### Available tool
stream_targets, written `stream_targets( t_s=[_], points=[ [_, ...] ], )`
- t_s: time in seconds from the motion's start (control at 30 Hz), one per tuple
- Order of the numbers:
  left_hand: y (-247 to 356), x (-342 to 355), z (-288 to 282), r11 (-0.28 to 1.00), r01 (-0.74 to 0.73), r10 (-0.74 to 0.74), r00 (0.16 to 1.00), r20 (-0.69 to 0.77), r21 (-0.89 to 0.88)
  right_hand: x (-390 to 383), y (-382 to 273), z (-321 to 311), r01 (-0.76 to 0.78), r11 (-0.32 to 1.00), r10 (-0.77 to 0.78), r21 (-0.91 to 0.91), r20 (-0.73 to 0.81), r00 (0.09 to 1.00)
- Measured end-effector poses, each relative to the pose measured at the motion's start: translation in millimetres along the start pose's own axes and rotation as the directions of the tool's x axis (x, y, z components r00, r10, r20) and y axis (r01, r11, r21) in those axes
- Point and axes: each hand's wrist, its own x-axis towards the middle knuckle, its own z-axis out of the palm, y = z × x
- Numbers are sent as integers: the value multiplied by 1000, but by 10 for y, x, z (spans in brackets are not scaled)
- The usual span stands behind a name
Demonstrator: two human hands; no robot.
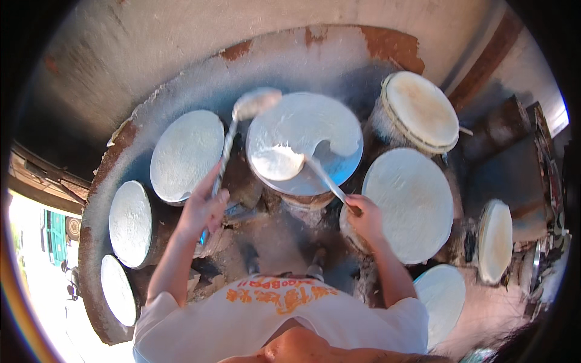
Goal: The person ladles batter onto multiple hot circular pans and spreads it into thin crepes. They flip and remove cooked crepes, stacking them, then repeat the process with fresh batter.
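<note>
My left hand grips the handle of a ladle, whose blurred bowl is up at the far left edge of the middle griddle. My right hand is closed round the handle of a second long-handled tool. Its far end meets the white batter on the round middle griddle; that end's shape I cannot make out. The batter coats much of the plate, thicker in a rounded patch at the near left. A curved notch and the near right side show bare bluish metal.
More round plates with pale coatings ring me: three on the left, several on the right. A browned round top stands at the far right. Behind them curves a rusty, whitened wall.
</note>
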Motion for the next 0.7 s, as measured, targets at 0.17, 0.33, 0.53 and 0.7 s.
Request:
stream_targets(
  t_s=[0.17, 0.33, 0.53, 0.7],
  points=[
    [88, -24, -325, 966, -13, 21, 999, 29, -259, 484, -866, 2430, -452, 424, 472, 785, 235, 850],
    [-59, -197, -814, 919, -31, 98, 983, 153, -393, 286, -916, 3415, -256, 167, 715, 952, 61, 696],
    [4, -347, -1079, 931, -23, 103, 974, 201, -364, 41, -1109, 3021, -230, 259, 831, 938, -95, 549],
    [-77, -434, -1125, 947, -30, 105, 970, 219, -320, 417, -956, 2626, -55, 350, 806, 935, -270, 527]
  ],
)
